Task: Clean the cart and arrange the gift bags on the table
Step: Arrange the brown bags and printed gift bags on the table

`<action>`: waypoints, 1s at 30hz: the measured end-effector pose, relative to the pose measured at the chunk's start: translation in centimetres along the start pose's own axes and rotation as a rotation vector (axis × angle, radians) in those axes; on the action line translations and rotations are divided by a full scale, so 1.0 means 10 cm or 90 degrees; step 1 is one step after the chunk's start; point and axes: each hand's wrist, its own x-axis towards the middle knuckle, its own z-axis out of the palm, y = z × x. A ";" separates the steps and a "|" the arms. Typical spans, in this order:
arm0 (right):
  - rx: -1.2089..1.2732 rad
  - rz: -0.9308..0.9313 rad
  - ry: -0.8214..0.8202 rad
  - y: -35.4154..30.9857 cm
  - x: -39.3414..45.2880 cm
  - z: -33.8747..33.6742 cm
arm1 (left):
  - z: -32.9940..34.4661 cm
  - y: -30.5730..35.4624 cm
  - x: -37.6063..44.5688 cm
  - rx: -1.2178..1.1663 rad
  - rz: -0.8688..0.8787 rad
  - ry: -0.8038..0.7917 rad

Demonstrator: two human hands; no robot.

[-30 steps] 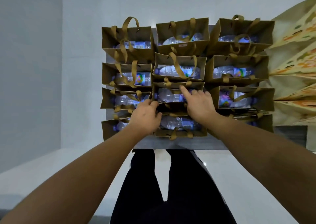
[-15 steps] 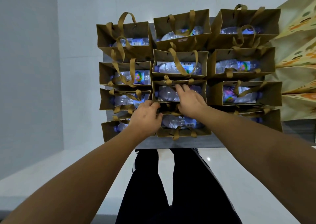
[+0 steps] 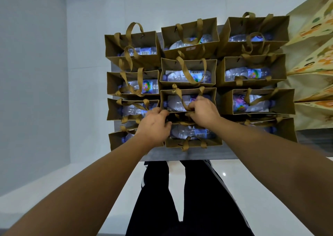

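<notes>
The ribbon handles (image 3: 182, 99) of the middle gift bag (image 3: 188, 100) are pinched by both hands, left hand (image 3: 155, 126) at 9 o'clock, right hand (image 3: 203, 110) at 3 o'clock, probably for lifting it from the desk (image 3: 180, 155).

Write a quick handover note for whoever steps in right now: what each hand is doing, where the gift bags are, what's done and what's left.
Left hand: curled on the left rim of the nearest middle gift bag.
Right hand: pinching the ribbon handles of the middle bag one row back.
Bags: twelve brown gift bags, three across, four deep, each holding a water bottle, packed on the grey surface.
Done: grid stands upright.
Left: handles of the two near middle bags are tangled; several others flop inside.
</notes>
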 end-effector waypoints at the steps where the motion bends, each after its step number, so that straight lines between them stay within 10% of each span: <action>1: 0.018 -0.006 0.021 -0.01 -0.04 -0.02 | -0.03 0.00 0.00 0.001 -0.001 0.002; 18: 0.146 0.013 0.103 -0.89 -1.06 -1.47 | -1.45 0.39 -0.43 0.102 0.129 0.107; 30: 0.229 -0.036 0.402 -2.04 -2.22 -2.94 | -2.83 0.70 -1.16 0.114 0.252 0.295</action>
